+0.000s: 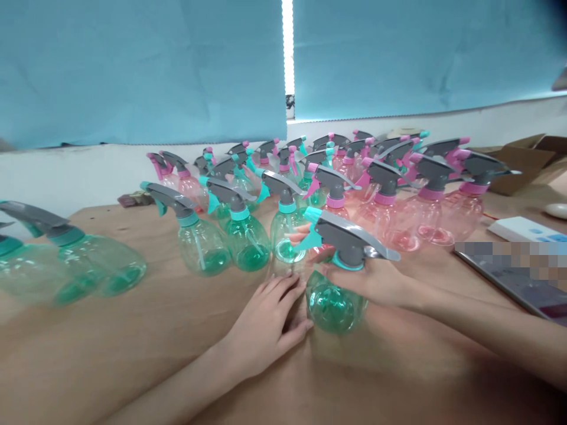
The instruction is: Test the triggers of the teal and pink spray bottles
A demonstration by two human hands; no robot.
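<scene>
A green see-through spray bottle [335, 304] with a grey and turquoise trigger head stands in front of me, tilted slightly. Around its neck and upper body, my right hand [367, 280] is closed, its fingers partly hidden behind the bottle. My left hand [270, 316] lies flat on the wooden table, fingers stretched out and holding nothing, with the thumb close to the bottle's left side. Just beyond the hands stand further green spray bottles [248, 241], and pink spray bottles [425, 221] are grouped behind and to the right.
At the far left, more green bottles [104, 265] stand on the wooden table [177, 342]. On the right lie a tablet-like device [509, 283] and a white box [527, 229]. An open cardboard box [514, 162] is at the back right, below blue curtains [142, 71].
</scene>
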